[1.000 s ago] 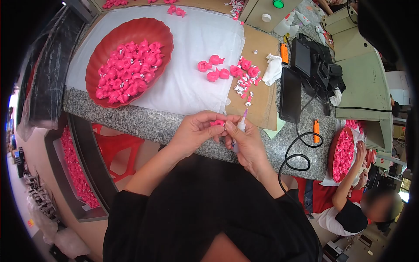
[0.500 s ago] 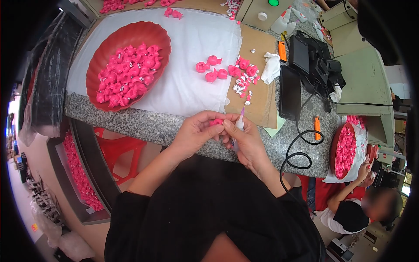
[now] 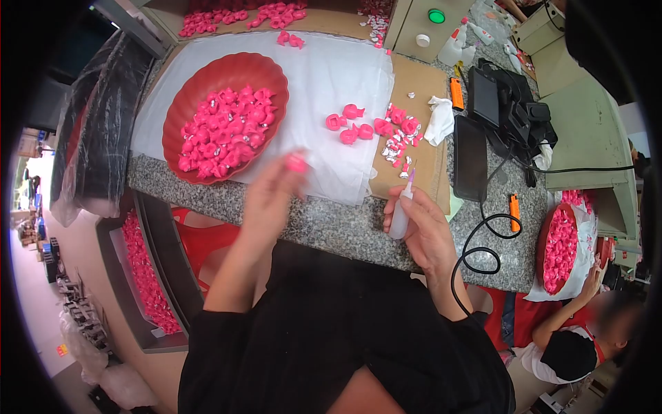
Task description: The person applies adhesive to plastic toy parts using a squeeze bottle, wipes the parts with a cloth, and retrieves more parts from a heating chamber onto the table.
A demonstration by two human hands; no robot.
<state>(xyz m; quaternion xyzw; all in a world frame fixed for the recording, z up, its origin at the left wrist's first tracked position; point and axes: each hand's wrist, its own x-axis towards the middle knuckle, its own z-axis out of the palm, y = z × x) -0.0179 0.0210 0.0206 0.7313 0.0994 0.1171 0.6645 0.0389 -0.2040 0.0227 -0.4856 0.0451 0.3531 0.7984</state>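
Blurred by motion, my left hand (image 3: 272,190) grips a small pink molded piece (image 3: 296,163) at its fingertips, just right of the red scalloped bowl (image 3: 176,103). That bowl holds a heap of similar pink pieces (image 3: 224,131). My right hand (image 3: 429,224) is closed around a small translucent squeeze bottle (image 3: 400,219), its thin purple nozzle pointing up. Several loose pink pieces (image 3: 349,136) lie on the white cloth (image 3: 310,83). Small pink-and-white parts (image 3: 394,148) are scattered on the brown cardboard (image 3: 420,172) beyond the nozzle.
A black cable (image 3: 469,259) loops across the granite tabletop (image 3: 331,231) at right, near a dark flat device (image 3: 470,159) and orange lighters (image 3: 514,212). Below left is a bin of pink pieces (image 3: 148,276). Another person (image 3: 572,338) sits at right beside a second red bowl (image 3: 545,255).
My hands have moved apart. My left hand went left and up toward the bowl with the pink piece, while my right hand shifted right, still holding the bottle. The camera view has also shifted.
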